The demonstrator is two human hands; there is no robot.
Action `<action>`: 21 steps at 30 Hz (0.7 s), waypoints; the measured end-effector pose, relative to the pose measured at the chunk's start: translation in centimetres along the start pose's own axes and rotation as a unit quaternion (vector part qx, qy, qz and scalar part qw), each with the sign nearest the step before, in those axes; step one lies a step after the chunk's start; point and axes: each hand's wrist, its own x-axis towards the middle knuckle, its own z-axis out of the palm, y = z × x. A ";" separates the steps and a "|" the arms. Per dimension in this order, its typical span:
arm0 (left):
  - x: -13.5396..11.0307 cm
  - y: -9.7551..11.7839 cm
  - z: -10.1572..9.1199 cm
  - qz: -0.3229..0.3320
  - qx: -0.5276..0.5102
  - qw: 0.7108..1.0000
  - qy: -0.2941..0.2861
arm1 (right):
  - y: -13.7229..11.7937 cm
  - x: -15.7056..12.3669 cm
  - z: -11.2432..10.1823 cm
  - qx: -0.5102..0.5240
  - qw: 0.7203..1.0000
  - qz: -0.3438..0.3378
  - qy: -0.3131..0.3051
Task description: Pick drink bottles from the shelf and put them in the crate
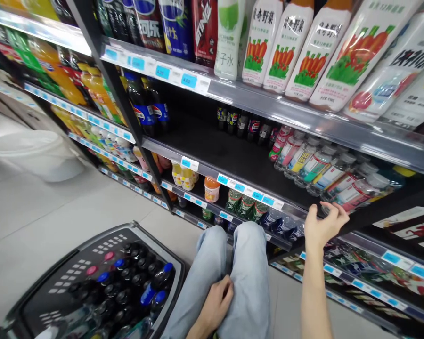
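Observation:
My right hand (pixel 325 223) is raised at the front edge of the middle shelf (pixel 212 153). Its thumb and fingers are curved and apart, with nothing seen between them. Just behind the fingertips stands a clear bottle with a pink-and-white label (pixel 355 195), at the near end of a row of similar bottles (pixel 313 165). Whether the fingers touch it I cannot tell. My left hand (pixel 217 299) rests between my thighs, its fingers curled in and no object visible in it. To the left, a black shopping basket (pixel 88 254) holds many dark bottles with black, blue and pink caps.
Small dark bottles (pixel 242 125) line the back of the middle shelf, and two blue-labelled cola bottles (pixel 150 110) stand at its left. White carrot-label bottles (pixel 289 52) fill the shelf above. A white tub (pixel 35 153) sits on the floor at left. Price-tag rails edge the shelves.

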 end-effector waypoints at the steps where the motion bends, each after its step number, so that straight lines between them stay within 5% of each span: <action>1: 0.0 -0.1 -0.1 -0.001 0.001 1.000 -0.002 | 0.2 0.3 0.1 -0.004 1.000 0.006 0.010; 13: -0.1 0.3 0.5 -0.015 -0.011 1.000 0.026 | 0.8 -0.4 -0.3 0.029 0.997 -0.028 0.071; 21: 0.2 -0.7 0.4 0.011 -0.038 0.999 0.019 | 2.9 2.2 1.4 0.047 0.994 0.079 0.054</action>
